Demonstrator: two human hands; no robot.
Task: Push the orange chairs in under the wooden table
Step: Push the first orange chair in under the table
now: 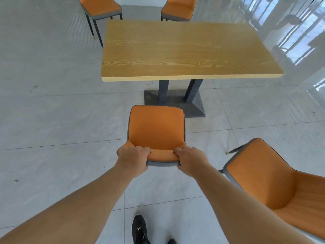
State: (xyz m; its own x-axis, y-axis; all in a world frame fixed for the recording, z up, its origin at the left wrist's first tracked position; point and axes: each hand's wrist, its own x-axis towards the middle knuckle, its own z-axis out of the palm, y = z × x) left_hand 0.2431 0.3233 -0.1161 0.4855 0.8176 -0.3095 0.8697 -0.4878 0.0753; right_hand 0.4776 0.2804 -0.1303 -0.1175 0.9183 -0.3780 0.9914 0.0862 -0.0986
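An orange chair [156, 127] with grey edging stands in front of me, its seat facing the wooden table [184, 50] and a short gap from the table's near edge. My left hand [133, 158] grips the left end of its backrest top. My right hand [190, 160] grips the right end. A second orange chair [274, 180] stands at my right, turned at an angle and away from the table. Two more orange chairs [100, 6] [179, 7] stand on the table's far side, drawn back from it.
The table rests on two dark legs on a dark base plate [175, 101]. Grey floor tiles [52, 120] surround it. My black shoe [139, 229] shows at the bottom. Bright window reflections lie on the floor at the far right.
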